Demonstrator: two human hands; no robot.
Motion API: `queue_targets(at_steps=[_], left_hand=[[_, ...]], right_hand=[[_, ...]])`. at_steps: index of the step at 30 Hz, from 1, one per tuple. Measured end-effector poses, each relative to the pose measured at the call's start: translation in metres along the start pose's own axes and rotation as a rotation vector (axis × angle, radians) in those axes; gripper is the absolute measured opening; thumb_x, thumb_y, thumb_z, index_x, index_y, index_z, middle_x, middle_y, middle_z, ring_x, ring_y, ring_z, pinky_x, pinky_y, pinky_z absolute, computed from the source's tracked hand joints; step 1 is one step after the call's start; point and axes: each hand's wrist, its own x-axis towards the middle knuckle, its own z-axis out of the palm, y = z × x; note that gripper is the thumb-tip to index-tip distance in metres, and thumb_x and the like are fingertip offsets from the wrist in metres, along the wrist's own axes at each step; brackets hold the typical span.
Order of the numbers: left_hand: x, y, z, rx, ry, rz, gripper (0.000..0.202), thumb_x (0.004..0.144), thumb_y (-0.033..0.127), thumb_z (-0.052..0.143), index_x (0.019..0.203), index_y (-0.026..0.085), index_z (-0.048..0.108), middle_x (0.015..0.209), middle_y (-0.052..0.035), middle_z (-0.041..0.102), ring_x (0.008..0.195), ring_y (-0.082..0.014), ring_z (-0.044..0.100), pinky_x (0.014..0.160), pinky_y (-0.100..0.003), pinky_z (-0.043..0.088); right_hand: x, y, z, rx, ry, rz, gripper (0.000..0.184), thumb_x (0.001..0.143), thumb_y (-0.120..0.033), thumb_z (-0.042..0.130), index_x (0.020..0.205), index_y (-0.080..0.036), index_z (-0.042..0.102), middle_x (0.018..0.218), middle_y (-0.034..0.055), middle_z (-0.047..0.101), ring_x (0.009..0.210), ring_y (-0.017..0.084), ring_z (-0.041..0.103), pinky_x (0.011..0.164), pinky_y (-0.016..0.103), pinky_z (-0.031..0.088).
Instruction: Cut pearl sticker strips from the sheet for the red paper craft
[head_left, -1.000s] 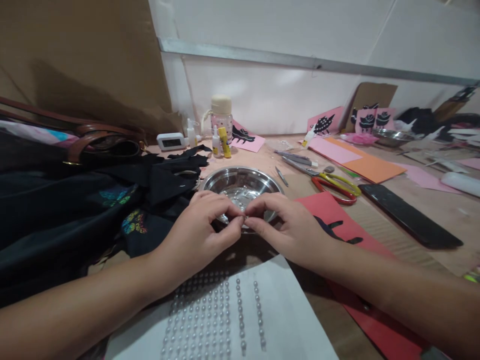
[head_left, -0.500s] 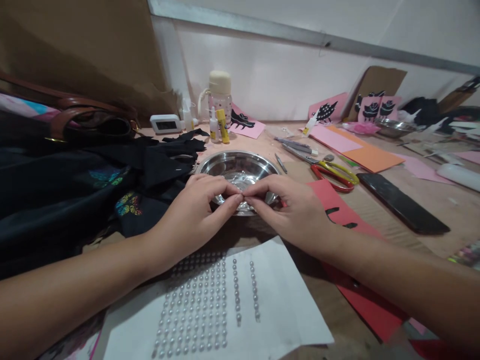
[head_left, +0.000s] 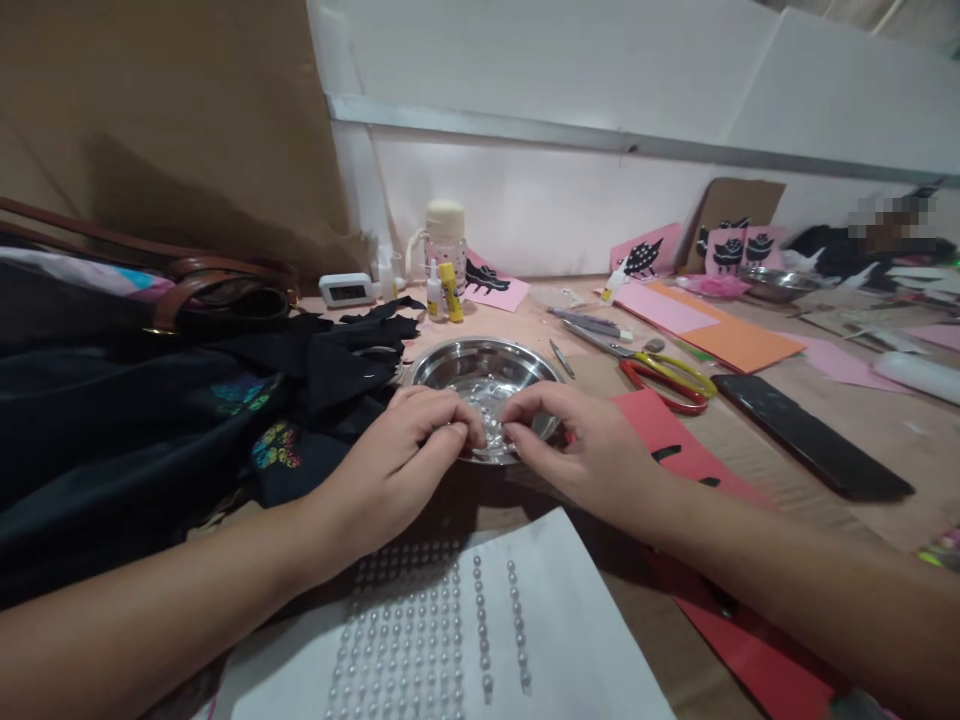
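Over the front rim of a shiny metal bowl (head_left: pixel 480 352), my left hand (head_left: pixel 420 450) and my right hand (head_left: pixel 577 435) face each other with a small gap between their fingertips. Each has thumb and fingers pinched together; whatever sits in them is too small to make out. Small clear bits lie inside the bowl. Below my wrists is a white sheet (head_left: pixel 577 620) carrying rows of half-round pearl stickers (head_left: pixel 405 620), with two columns set apart on the right. Red paper (head_left: pixel 675 450) with black shapes lies under my right forearm.
Scissors (head_left: pixel 667 380) with red and yellow handles and a black phone (head_left: pixel 810 430) lie to the right. Dark cloth (head_left: pixel 150 420) is heaped at left. Glue bottles (head_left: pixel 433 292), a lidded bottle (head_left: pixel 445 235) and a small digital display (head_left: pixel 346 290) stand at the back.
My fingertips were touching over the bowl; now the hands have drawn slightly apart. The whole view has tilted up a little, so things sit lower in it.
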Motion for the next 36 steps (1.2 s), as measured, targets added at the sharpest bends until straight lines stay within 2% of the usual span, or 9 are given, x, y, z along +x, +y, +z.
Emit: queue_targets(at_steps=[3, 5, 7, 9, 13, 15, 20, 29, 36], left_hand=[[0.0, 0.009, -0.011, 0.003, 0.015, 0.016, 0.024, 0.098, 0.026, 0.041, 0.091, 0.022, 0.064, 0.092, 0.001, 0.066, 0.09, -0.0165, 0.06, 0.084, -0.03, 0.044], [-0.004, 0.02, -0.016, 0.056, -0.04, -0.009, 0.014, 0.092, 0.032, 0.054, 0.088, 0.023, 0.063, 0.085, 0.0019, 0.066, 0.08, -0.0159, 0.06, 0.072, -0.027, 0.045], [-0.012, 0.031, -0.015, 0.129, -0.209, -0.098, 0.013, 0.087, 0.035, 0.06, 0.081, 0.023, 0.062, 0.075, 0.0026, 0.064, 0.066, -0.0156, 0.058, 0.059, -0.027, 0.041], [-0.021, 0.039, -0.009, 0.21, -0.361, -0.193, 0.016, 0.084, 0.039, 0.063, 0.081, 0.024, 0.064, 0.073, 0.001, 0.065, 0.06, -0.0168, 0.056, 0.054, -0.028, 0.038], [-0.031, 0.043, 0.006, 0.343, -0.553, -0.218, 0.028, 0.076, 0.045, 0.075, 0.09, 0.022, 0.066, 0.088, -0.0049, 0.069, 0.07, -0.0215, 0.062, 0.057, -0.029, 0.042], [-0.029, 0.04, 0.008, 0.398, -0.576, -0.212, 0.031, 0.074, 0.044, 0.077, 0.09, 0.021, 0.066, 0.089, -0.0063, 0.069, 0.072, -0.023, 0.062, 0.057, -0.029, 0.042], [-0.017, 0.031, -0.003, 0.487, -0.615, -0.286, 0.026, 0.069, 0.042, 0.081, 0.078, 0.022, 0.066, 0.077, -0.0024, 0.066, 0.061, -0.0205, 0.058, 0.05, -0.029, 0.032], [-0.011, 0.013, -0.01, 0.376, -0.693, -0.234, 0.018, 0.065, 0.031, 0.086, 0.07, 0.025, 0.07, 0.077, 0.002, 0.067, 0.063, -0.0169, 0.058, 0.053, -0.026, 0.032], [-0.009, 0.023, -0.011, 0.405, -0.688, -0.239, 0.018, 0.065, 0.027, 0.088, 0.071, 0.025, 0.07, 0.074, 0.0029, 0.066, 0.062, -0.0174, 0.058, 0.053, -0.027, 0.032]], right_hand=[[0.0, -0.005, -0.014, 0.048, -0.023, -0.073, 0.01, 0.088, -0.009, 0.06, 0.09, -0.018, 0.064, 0.084, 0.0004, 0.07, 0.078, 0.012, 0.063, 0.073, 0.023, 0.05], [-0.002, -0.013, -0.025, 0.092, -0.126, -0.102, 0.01, 0.089, -0.008, 0.061, 0.092, -0.017, 0.065, 0.084, 0.0005, 0.07, 0.078, 0.011, 0.064, 0.073, 0.021, 0.051], [-0.004, -0.022, -0.034, 0.159, -0.285, -0.111, 0.009, 0.09, -0.008, 0.06, 0.093, -0.016, 0.065, 0.084, 0.0, 0.07, 0.074, 0.009, 0.063, 0.069, 0.017, 0.051], [-0.006, -0.03, -0.039, 0.238, -0.453, -0.114, 0.01, 0.092, -0.008, 0.06, 0.095, -0.017, 0.065, 0.086, -0.0009, 0.071, 0.073, 0.007, 0.063, 0.067, 0.014, 0.05], [-0.01, -0.032, -0.034, 0.297, -0.68, -0.067, 0.016, 0.09, -0.007, 0.063, 0.099, -0.019, 0.068, 0.091, -0.0029, 0.073, 0.077, 0.006, 0.066, 0.069, 0.012, 0.05], [-0.01, -0.028, -0.028, 0.281, -0.687, -0.043, 0.015, 0.09, -0.008, 0.063, 0.098, -0.02, 0.068, 0.091, -0.0021, 0.073, 0.077, 0.008, 0.066, 0.068, 0.015, 0.051], [-0.009, -0.018, -0.011, 0.223, -0.568, -0.059, 0.01, 0.089, -0.009, 0.064, 0.092, -0.017, 0.069, 0.087, 0.0009, 0.073, 0.072, 0.01, 0.064, 0.063, 0.019, 0.05], [-0.015, -0.01, 0.001, 0.073, -0.559, -0.098, 0.009, 0.095, -0.018, 0.06, 0.093, -0.019, 0.069, 0.08, 0.0006, 0.074, 0.07, 0.012, 0.066, 0.064, 0.021, 0.047], [-0.021, -0.004, 0.006, -0.016, -0.582, -0.134, 0.019, 0.1, -0.029, 0.053, 0.098, -0.021, 0.069, 0.081, 0.0028, 0.074, 0.071, 0.015, 0.067, 0.064, 0.024, 0.046]])
